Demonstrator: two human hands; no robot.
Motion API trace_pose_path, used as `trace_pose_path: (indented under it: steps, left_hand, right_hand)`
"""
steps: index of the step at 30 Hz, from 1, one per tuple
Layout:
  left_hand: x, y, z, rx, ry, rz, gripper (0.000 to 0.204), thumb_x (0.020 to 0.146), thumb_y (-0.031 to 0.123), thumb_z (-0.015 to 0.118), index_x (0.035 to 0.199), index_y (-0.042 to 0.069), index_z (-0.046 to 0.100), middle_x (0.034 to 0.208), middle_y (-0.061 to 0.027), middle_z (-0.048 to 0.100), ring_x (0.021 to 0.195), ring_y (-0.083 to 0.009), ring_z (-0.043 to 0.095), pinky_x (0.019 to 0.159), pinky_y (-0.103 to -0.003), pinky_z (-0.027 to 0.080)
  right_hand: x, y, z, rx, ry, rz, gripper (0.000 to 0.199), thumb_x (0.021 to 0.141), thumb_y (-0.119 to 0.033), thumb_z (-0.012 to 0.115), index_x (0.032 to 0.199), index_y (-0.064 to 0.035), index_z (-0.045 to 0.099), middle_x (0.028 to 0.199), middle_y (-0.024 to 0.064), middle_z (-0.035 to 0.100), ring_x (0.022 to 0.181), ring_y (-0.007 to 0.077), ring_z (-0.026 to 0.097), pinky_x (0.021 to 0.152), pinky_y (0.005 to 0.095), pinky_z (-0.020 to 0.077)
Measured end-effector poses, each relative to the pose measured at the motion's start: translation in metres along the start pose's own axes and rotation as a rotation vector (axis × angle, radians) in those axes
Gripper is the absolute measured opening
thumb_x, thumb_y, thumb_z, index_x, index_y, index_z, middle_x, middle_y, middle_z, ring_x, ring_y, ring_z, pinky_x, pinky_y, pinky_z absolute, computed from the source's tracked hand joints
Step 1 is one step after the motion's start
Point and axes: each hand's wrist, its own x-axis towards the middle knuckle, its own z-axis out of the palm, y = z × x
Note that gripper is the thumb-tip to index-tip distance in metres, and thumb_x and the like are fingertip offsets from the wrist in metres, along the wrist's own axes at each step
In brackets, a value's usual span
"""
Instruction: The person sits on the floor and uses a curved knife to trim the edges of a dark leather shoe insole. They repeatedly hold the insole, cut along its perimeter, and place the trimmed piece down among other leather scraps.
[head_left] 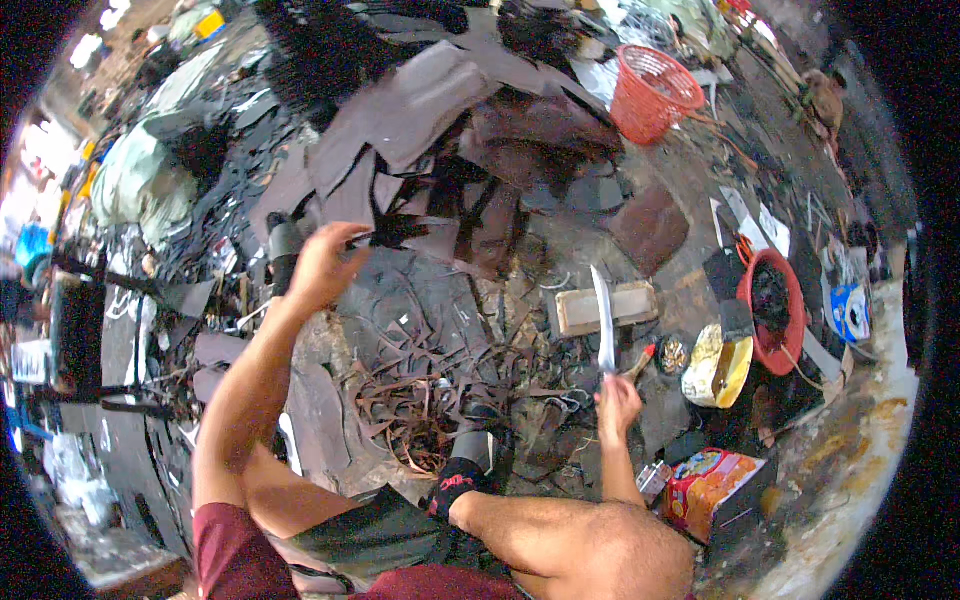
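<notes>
My right hand point(617, 402) is closed round the handle end of a knife point(604, 318), whose long, slightly curved blade points up and away from me. Behind the blade lies a pale rectangular block point(632, 304), like a whetstone. My left hand point(328, 268) reaches forward at the left, fingers apart and somewhat blurred, with nothing visible in it. It is nearest the edge of a pile of brown-grey sheets point(410, 105); whether it touches them I cannot tell. A dark rounded piece point(285, 240) stands beside that hand. A dark sheet point(375, 535) lies by my legs.
Curled brown offcuts point(415, 410) heap on the floor before me. At the right are a red bowl point(790, 310) with dark contents, a yellow-and-white container point(715, 370) and a colourful box point(712, 490). A red basket point(652, 95) stands at the far right, a pale sack point(140, 185) at the left.
</notes>
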Motion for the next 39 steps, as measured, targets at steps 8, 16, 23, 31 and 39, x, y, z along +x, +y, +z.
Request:
trace_pose_path:
  steps: [8, 16, 23, 31, 39]
  left_hand:
    - [0.044, -0.004, 0.200, 0.394, 0.186, -0.208, 0.073, 0.072, 0.037, 0.080, 0.128, 0.005, 0.045, 0.111, -0.0207, 0.060, 0.106, -0.0389, 0.059, 0.088, -0.049, 0.051]
    - [-0.008, 0.081, 0.113, 0.291, -0.005, -0.124, 0.033, 0.079, 0.009, 0.064, 0.111, 0.012, 0.068, 0.093, -0.0117, 0.072, 0.080, -0.0336, 0.069, 0.073, -0.043, 0.056]
    - [-0.012, -0.026, 0.161, -0.018, 0.120, -0.379, 0.037, 0.074, 0.008, 0.070, 0.110, 0.005, 0.069, 0.106, -0.0167, 0.070, 0.099, -0.0327, 0.067, 0.091, -0.037, 0.052]
    - [0.119, 0.035, 0.144, 0.048, 0.581, 0.056, 0.064, 0.077, 0.007, 0.071, 0.137, 0.011, 0.048, 0.145, -0.0190, 0.042, 0.132, -0.0400, 0.041, 0.110, -0.047, 0.035]
    - [0.187, -0.028, 0.100, 0.274, 0.272, -0.034, 0.080, 0.072, 0.031, 0.080, 0.142, 0.013, 0.044, 0.146, -0.0170, 0.043, 0.132, -0.0384, 0.045, 0.104, -0.046, 0.044]
  right_hand:
    - [0.011, -0.050, 0.062, 0.092, -0.011, -0.044, 0.028, 0.088, -0.020, 0.075, 0.104, 0.0021, 0.066, 0.079, 0.0035, 0.067, 0.061, 0.0106, 0.060, 0.050, 0.0243, 0.0499]
    - [-0.023, 0.029, -0.056, -0.130, 0.293, -0.077, 0.029, 0.090, -0.015, 0.071, 0.111, 0.0041, 0.066, 0.089, 0.0067, 0.070, 0.064, 0.0096, 0.061, 0.051, 0.0231, 0.0477]
    - [0.055, -0.086, 0.062, -0.816, 0.087, -0.683, 0.068, 0.089, -0.004, 0.062, 0.151, -0.0142, 0.037, 0.107, 0.0201, 0.052, 0.097, 0.0329, 0.051, 0.086, 0.0419, 0.0433]
    - [0.040, -0.042, 0.006, -1.064, -0.058, -0.623, 0.073, 0.085, 0.001, 0.055, 0.153, -0.0115, 0.031, 0.137, 0.0356, 0.038, 0.124, 0.0500, 0.042, 0.105, 0.0493, 0.0371]
    - [-0.090, -0.072, -0.130, -0.909, -0.321, -0.650, 0.059, 0.088, -0.006, 0.058, 0.145, -0.0072, 0.047, 0.080, 0.0055, 0.042, 0.070, 0.0177, 0.042, 0.065, 0.0307, 0.0389]
